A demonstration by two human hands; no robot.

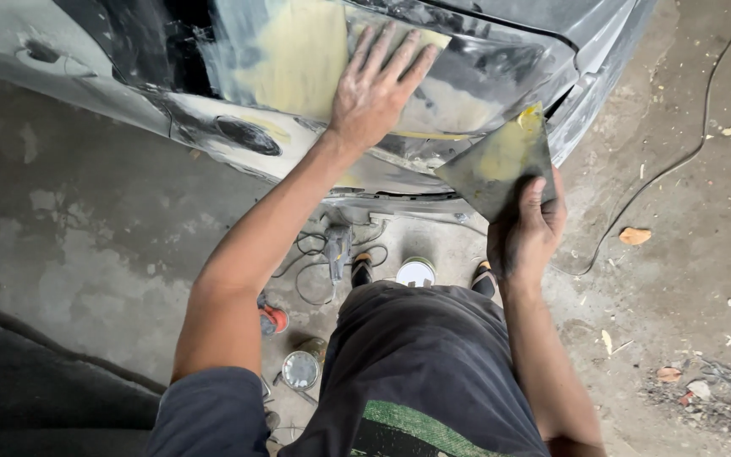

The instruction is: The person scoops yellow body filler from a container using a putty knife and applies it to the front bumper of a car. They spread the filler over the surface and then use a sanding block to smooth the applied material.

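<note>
Dark fabric with a green print fills the bottom of my view, with my two forearms reaching up from it toward the car panel (129,51) that spans the top of the picture.

My left hand (376,89) lies flat on that panel, fingers spread and straight, gripping nothing; the palm presses on the yellow filler patch (294,55) smeared across the grey bodywork. The patch runs leftward from under the fingers, and paler sanded metal borders it.

My right hand (524,237) hangs just below the panel's lower right edge and is clamped on a dark flat board (494,162). Fingers wrap the board's lower corner, so the rest of it sticks up and to the left from the grip, tilted, with its top corner touching or nearly touching the panel near a seam. A smear of yellow filler coats the board's upper face, thickest at the top corner.

Below the panel, on the concrete floor (86,254), I see a white-lidded tin (415,272) between my two shoes, an open metal can (302,369) beside my left arm, a small red object (273,319) near it, and a power tool (338,245) with coiled cord under the panel's lower edge. A thin cable (678,161) trails off to the right of the panel.
</note>
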